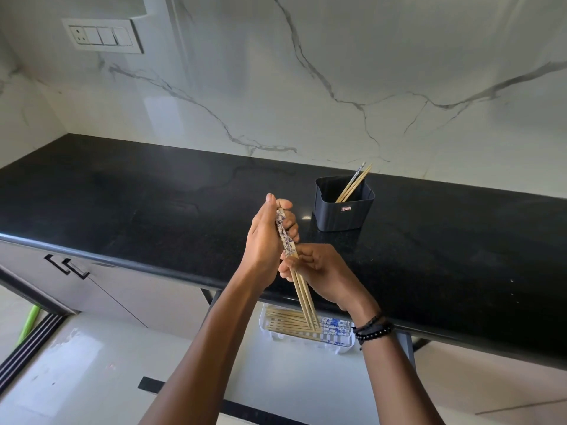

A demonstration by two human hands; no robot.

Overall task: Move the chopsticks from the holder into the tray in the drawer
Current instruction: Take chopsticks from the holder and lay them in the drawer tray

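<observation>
A bundle of wooden chopsticks (302, 297) with blue-and-white patterned tops is held in both hands above the counter's front edge, tips slanting down to the right. My left hand (267, 240) wraps the patterned tops. My right hand (322, 271) grips the shafts lower down. The dark square holder (343, 210) stands on the black counter to the right of my hands, with two or three chopsticks (354, 182) leaning in it. Below the counter edge a white tray (306, 340) in the open drawer holds several chopsticks (288, 322) lying side by side.
The black counter (153, 197) runs left to right against a white marble wall. A switch plate (102, 35) is on the wall at upper left. Cabinet doors with black handles (67, 266) sit below at left. Something green (29, 325) leans at the far left by the floor.
</observation>
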